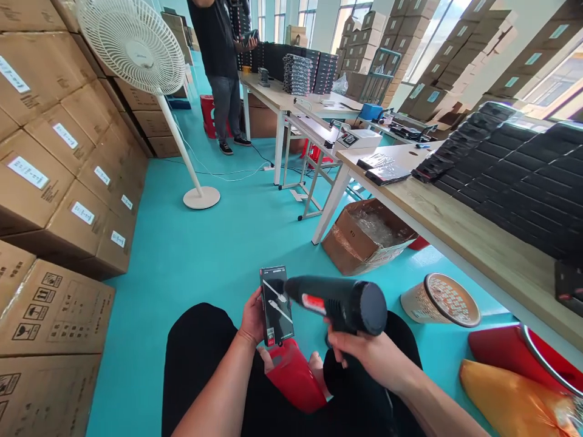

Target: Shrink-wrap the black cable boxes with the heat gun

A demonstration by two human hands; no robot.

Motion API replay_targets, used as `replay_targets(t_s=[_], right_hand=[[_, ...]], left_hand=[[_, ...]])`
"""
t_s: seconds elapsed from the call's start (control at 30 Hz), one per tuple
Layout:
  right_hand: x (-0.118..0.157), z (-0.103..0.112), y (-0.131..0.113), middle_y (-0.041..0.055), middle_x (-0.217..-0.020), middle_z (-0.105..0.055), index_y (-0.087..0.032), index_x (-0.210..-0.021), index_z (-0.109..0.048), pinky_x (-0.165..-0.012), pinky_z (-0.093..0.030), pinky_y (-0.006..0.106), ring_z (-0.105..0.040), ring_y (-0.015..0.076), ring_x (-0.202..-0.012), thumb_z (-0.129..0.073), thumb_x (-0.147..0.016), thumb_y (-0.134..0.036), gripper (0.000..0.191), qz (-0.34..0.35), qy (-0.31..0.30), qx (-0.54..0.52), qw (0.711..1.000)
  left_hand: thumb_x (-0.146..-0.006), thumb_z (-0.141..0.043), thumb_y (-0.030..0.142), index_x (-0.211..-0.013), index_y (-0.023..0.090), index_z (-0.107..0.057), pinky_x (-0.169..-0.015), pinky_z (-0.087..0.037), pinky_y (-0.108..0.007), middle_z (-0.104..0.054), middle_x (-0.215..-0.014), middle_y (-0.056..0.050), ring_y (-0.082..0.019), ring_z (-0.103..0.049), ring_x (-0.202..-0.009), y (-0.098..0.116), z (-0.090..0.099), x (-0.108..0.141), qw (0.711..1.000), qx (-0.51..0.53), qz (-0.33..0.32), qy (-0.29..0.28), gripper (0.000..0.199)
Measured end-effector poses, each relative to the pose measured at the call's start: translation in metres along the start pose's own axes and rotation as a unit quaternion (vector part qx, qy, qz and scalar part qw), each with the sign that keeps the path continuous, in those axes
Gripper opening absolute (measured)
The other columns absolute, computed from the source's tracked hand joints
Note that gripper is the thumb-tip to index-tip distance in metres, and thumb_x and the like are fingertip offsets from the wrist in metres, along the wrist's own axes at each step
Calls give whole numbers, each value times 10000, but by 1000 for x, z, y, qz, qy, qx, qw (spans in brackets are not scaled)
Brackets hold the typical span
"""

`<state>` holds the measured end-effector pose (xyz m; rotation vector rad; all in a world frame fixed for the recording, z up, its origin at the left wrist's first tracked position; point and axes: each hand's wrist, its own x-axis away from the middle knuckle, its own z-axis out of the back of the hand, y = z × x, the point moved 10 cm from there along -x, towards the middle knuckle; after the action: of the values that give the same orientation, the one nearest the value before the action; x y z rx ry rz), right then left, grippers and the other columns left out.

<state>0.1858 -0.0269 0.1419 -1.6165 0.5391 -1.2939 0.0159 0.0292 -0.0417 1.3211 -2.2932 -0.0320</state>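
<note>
My left hand (pixel 254 317) grips a slim black box (pixel 277 309) by its left side. White cables are printed on the box's face, and a red patch marks its lower corner. In my right hand (pixel 359 352) is a black heat gun (pixel 337 300), fingers wrapped round its handle. Its nozzle points left at the box's upper right part, and a red-and-white label shows on its side. Just below the box is a red stool (pixel 298 379), between my legs.
Cartons (pixel 68 176) are stacked at left beside a standing fan (pixel 136 54). A long table (pixel 410 194) on the right bears black boxes (pixel 514 176). Beneath and beside it are an open carton (pixel 359 243), a waste basket (pixel 423 303) and a red bucket (pixel 501 352). A person (pixel 221 67) stands farther back.
</note>
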Motion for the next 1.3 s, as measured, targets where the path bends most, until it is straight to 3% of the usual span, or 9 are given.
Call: replay_targets(t_s=[0.07, 0.17, 0.33, 0.5, 0.63, 0.8, 0.93, 1.13, 1.3], right_hand=[[2, 0, 0, 9, -615, -622, -177, -734, -667, -615, -473, 310, -568, 175, -610, -660, -795, -376, 208, -7, -9, -3, 1000], [7, -14, 3, 7, -594, -619, -172, -731, -662, -562, -449, 304, -556, 172, -568, -688, -754, -325, 157, -47, -110, 55, 991], [1, 19, -14, -11, -600, -609, -191, -786, -649, -590, -461, 308, -558, 176, -592, -640, -790, -332, 141, -2, 1, 58, 998], [4, 5, -8, -15, -557, -599, -178, -794, -689, -540, -434, 297, -547, 165, -525, -669, -748, -298, 130, -62, -98, 116, 986], [0, 13, -23, -9, -566, -603, -187, -697, -640, -571, -447, 298, -553, 161, -551, -629, -783, -310, 150, -12, -32, 95, 995], [11, 3, 1, -18, -532, -603, -182, -795, -681, -512, -423, 292, -532, 160, -495, -677, -742, -277, 109, -99, -117, 145, 977], [18, 15, 2, -8, -591, -611, -186, -817, -663, -578, -461, 303, -563, 173, -575, -638, -793, -364, 181, -57, -19, 86, 994], [36, -34, 42, 9, -586, -586, -172, -679, -636, -555, -445, 297, -553, 168, -564, -685, -731, -332, 175, -103, -107, 50, 988], [11, 13, 50, 28, -713, -649, -154, -914, -731, -531, -474, 260, -563, 151, -597, -778, -740, -412, 315, -61, 72, -206, 974]], left_hand=[[-926, -537, 481, -1134, 60, -721, -977, -527, -489, -787, -984, -186, -364, -728, -1032, 2, -1, 2, 1000, 9, -4, 3, 505], [-948, -493, 458, -1206, 60, -692, -999, -518, -471, -775, -1088, -181, -345, -710, -1093, 9, -4, 4, 999, 26, -35, 4, 514], [-945, -502, 486, -1259, 67, -671, -1020, -500, -483, -774, -1106, -171, -344, -710, -1092, 6, -11, 5, 999, 24, -18, -21, 550], [-931, -515, 484, -1321, 72, -636, -1043, -480, -520, -754, -1170, -182, -374, -677, -1160, 9, -13, 4, 998, 26, -30, -43, 580], [-940, -505, 477, -1296, 49, -644, -1038, -486, -529, -758, -1148, -197, -380, -675, -1163, 6, -11, 4, 999, 17, -12, -30, 574], [-943, -506, 457, -1370, 88, -599, -1077, -464, -523, -721, -1260, -179, -353, -659, -1201, 14, -14, 7, 997, 37, -55, -36, 572], [-934, -514, 475, -1386, 82, -585, -1063, -474, -541, -712, -1271, -191, -372, -657, -1199, 15, -16, 6, 997, 43, -62, -36, 603], [-938, -514, 471, -1359, 100, -606, -1049, -492, -530, -741, -1219, -165, -345, -691, -1136, 25, -8, 7, 993, 64, -100, -12, 569], [-939, -505, 479, -1292, 59, -643, -1015, -513, -482, -757, -1168, -183, -326, -719, -1072, 12, -6, 7, 998, 47, -41, -20, 565]])
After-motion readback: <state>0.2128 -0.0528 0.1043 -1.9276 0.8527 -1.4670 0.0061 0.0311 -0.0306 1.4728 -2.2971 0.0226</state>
